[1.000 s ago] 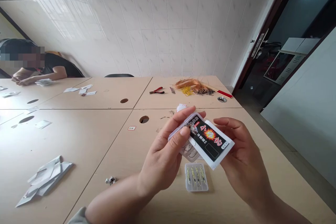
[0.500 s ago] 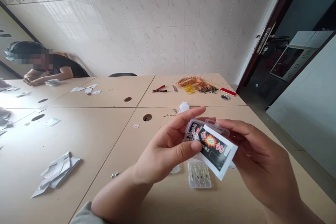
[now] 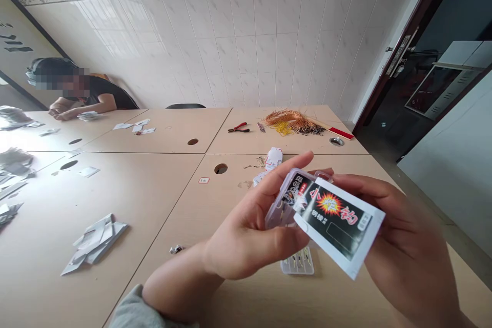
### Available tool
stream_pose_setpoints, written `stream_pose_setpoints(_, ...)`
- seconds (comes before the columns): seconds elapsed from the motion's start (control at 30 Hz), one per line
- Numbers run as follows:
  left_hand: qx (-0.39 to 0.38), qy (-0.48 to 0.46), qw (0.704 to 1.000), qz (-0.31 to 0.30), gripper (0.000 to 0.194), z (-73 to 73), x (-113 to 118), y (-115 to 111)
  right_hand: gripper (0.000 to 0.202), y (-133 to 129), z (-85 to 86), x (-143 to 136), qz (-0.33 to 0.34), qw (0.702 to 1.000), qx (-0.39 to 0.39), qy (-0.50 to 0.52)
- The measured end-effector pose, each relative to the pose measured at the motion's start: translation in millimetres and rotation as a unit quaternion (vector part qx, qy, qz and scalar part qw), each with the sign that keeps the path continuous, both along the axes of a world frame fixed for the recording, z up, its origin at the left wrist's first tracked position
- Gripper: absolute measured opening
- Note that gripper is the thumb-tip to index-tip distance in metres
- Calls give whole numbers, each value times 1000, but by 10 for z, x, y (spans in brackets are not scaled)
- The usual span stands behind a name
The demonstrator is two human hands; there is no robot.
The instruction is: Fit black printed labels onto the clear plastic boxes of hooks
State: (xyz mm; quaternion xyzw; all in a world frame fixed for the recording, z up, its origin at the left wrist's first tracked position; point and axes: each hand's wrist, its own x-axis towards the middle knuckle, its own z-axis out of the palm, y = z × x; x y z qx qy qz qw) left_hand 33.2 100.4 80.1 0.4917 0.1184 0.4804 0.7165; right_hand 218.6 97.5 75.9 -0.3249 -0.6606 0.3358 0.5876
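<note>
My left hand [image 3: 253, 236] grips a small clear plastic box [image 3: 274, 212], its thumb across the front and its fingers behind. A black printed packet with a white border [image 3: 334, 215] and a bright burst design lies slanted over the box, its lower right end sticking out. From the other side, my right hand [image 3: 407, 236] has its fingers bent at the box's upper right edge; its thumb is hidden behind the packet. Partly covered by my left hand, another clear box [image 3: 298, 262] holding yellowish fishing rigs in a row sits on the table.
Flat packets [image 3: 94, 241] lie in a pile on the left. Farther back are red-handled pliers [image 3: 239, 128], a bundle of orange line with hooks [image 3: 294, 122] and white cards [image 3: 273, 158]. A cable hole [image 3: 221, 168] opens in the table [image 3: 172, 189]. Another person [image 3: 92, 95] sits far left.
The packet has swung lower right, and more of its printed face shows. Both hands have shifted slightly right in view and still hold the box. The camera has turned a little left.
</note>
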Motion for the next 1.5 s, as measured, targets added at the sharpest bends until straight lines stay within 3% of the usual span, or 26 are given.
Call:
stream_pose_setpoints(0.07, 13, 20, 1000, 11, 57, -9, 8, -3, 33, 7, -5, -12, 2, 1000, 1, -8)
stream_pose_setpoints(0.17, 73, 79, 991, 81, 51, 3, -15, -11, 25, 8, -9, 35, -17, 1000, 0, -13)
stream_pose_setpoints(0.27, 180, 186, 954, 150, 52, 30, -59, -17, 24, -21, -4, 126, -23, 1000, -11, -6)
stream_pose_setpoints(0.37, 259, 273, 913, 159, 62, 43, -79, -4, 28, -71, 5, 170, -5, 998, -28, -63)
stream_pose_setpoints(0.5, 281, 320, 892, 149, 64, 31, -66, 28, 23, -103, 2, 90, -24, 989, -40, -140)
stream_pose_setpoints(0.7, 246, 285, 920, 104, 68, -1, -72, 28, 10, -113, 40, -40, -16, 996, -67, -50)
stream_pose_setpoints(0.87, 162, 216, 961, 67, 51, -2, -144, 40, 14, -116, 150, -25, -7, 994, -107, 14)
stream_pose_setpoints(1.03, 147, 227, 961, 55, 48, 11, -204, 90, 14, -109, 159, -51, -8, 994, -104, 24)
stream_pose_setpoints(1.27, 144, 221, 962, 69, 46, 9, -125, 11, 9, -144, 91, -59, -40, 997, -26, -60)
stream_pose_setpoints(1.5, 119, 204, 969, 79, 44, 33, -74, -14, 10, -131, 76, -68, -50, 996, -24, -65)
